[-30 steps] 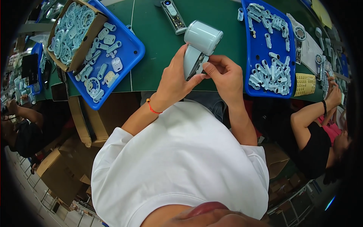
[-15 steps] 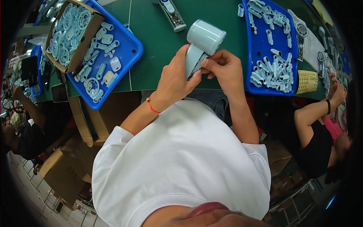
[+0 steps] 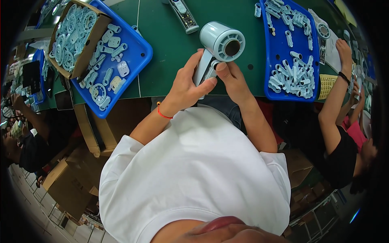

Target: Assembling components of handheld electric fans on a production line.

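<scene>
A glossy pale-blue handheld fan (image 3: 218,38) is held above the green table, its drum-shaped head tipped so that the ribbed end with a dark round centre shows. My left hand (image 3: 189,79) is closed around the handle from the left, thumb across its lower part. With thumb and bent fingers, my right hand (image 3: 231,77) grips the handle's right side just below the head; its fingertips are partly hidden. Along that side of the handle some inner parts show. Beyond the fan lies a separate handle piece (image 3: 184,17) with an exposed circuit board.
A blue tray (image 3: 146,52) at left holds pale-blue parts and a cardboard box (image 3: 103,24) of rings. Another blue tray (image 3: 279,52) at right holds many small handle parts. Beside it is a yellow label sheet (image 3: 327,86). Co-workers sit on both sides, one's arm (image 3: 334,105) reaching forward.
The fan has turned so its ribbed round end faces me more. My right hand's thumb and fingers have shifted on the handle. The right-hand co-worker's arm has stretched forward.
</scene>
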A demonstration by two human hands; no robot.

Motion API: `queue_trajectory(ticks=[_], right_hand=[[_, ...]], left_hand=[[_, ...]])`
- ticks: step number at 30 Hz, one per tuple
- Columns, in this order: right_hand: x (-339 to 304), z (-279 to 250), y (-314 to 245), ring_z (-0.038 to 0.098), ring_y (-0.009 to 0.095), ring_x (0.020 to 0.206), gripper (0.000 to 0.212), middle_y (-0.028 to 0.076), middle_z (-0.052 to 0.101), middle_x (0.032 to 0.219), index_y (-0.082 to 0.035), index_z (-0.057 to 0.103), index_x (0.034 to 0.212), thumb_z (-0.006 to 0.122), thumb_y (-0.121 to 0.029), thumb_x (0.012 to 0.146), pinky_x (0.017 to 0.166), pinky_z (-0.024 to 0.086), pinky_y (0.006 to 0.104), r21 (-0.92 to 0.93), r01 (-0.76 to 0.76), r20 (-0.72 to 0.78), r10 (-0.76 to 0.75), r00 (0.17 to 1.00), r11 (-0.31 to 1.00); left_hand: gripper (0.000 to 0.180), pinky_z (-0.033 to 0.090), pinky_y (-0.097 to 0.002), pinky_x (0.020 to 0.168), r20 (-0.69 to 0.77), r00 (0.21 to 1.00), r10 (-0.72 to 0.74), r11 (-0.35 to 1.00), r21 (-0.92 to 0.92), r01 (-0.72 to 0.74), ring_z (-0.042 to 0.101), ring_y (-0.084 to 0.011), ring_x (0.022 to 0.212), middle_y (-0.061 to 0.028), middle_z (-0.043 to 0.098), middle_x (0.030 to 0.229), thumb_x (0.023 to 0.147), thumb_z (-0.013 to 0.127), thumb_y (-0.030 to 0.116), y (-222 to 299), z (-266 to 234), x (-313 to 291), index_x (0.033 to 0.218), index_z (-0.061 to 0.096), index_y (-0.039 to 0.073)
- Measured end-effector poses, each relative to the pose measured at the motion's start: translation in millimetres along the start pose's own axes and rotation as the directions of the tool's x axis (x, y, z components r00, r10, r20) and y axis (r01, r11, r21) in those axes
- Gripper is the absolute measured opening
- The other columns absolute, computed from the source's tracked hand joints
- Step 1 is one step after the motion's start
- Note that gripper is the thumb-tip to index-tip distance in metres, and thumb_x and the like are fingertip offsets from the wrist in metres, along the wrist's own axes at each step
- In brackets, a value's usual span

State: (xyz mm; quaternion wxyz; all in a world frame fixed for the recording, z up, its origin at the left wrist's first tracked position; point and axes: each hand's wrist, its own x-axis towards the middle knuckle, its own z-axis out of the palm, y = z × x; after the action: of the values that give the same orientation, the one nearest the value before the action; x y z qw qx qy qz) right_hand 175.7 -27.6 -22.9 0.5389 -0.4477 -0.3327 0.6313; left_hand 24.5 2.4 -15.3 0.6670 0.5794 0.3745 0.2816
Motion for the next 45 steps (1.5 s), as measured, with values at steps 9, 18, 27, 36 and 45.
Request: queue_trajectory(ticks=[9,18,27,36,45], right_hand=[[5,9,-21,0.051,0.014,0.08,0.02,0.005,0.055,0.089,-0.005,0.054,0.09,0.068,-0.011,0.078,0.07,0.045,0.0295,-0.309,0.722,-0.003,-0.76,0.65,0.619],[4,-20,4,0.056,0.019,0.081,0.039,0.006,0.057,0.09,-0.003,0.05,0.105,0.072,-0.01,0.074,0.074,0.047,0.0292,-0.806,0.576,0.417,-0.557,0.718,0.14],[3,-7,-25,0.05,0.027,0.106,0.064,0.009,0.055,0.113,-0.005,0.044,0.129,0.069,-0.011,0.07,0.089,0.039,0.0382,-0.872,0.487,0.478,-0.283,0.831,-0.044],[-10,-27,-1,0.051,0.029,0.105,0.045,0.012,0.055,0.115,-0.003,0.054,0.119,0.065,-0.015,0.076,0.088,0.04,0.0376,-0.854,0.49,0.397,-0.389,0.831,0.175],[-13,-20,-2,0.055,0.03,0.098,0.045,0.012,0.056,0.111,-0.003,0.056,0.113,0.068,-0.019,0.073,0.083,0.042,0.0382,-0.876,0.476,0.452,-0.474,0.755,-0.078]], left_hand=[[0.063,0.039,-0.0349,0.085,-0.298,0.717,0.63,0.759,0.431,-0.488,0.046,-0.0231,0.099,-0.0159,0.042,0.114,0.071,0.062,0.008,-12,-15,-11,0.129,0.039,0.001],[0.025,0.038,-0.0296,0.048,0.198,0.654,0.73,0.565,0.363,-0.741,0.05,-0.0183,0.054,-0.0037,0.053,0.063,0.063,0.057,-0.008,2,17,-31,0.085,0.062,0.003],[0.044,0.034,-0.0447,0.095,0.218,0.788,0.575,0.195,0.899,-0.391,0.05,-0.0254,0.109,-0.0045,0.057,0.106,0.061,0.074,0.017,29,-4,-7,0.103,0.06,0.009],[0.048,0.038,-0.0418,0.083,0.273,0.804,0.529,0.086,0.925,-0.37,0.051,-0.0243,0.097,0.0002,0.057,0.099,0.062,0.076,0.028,13,-11,8,0.104,0.06,0.011],[0.048,0.039,-0.0422,0.08,0.348,0.799,0.49,0.017,0.913,-0.408,0.052,-0.0243,0.095,0.0009,0.057,0.095,0.058,0.077,0.029,14,-16,9,0.1,0.06,0.011]])
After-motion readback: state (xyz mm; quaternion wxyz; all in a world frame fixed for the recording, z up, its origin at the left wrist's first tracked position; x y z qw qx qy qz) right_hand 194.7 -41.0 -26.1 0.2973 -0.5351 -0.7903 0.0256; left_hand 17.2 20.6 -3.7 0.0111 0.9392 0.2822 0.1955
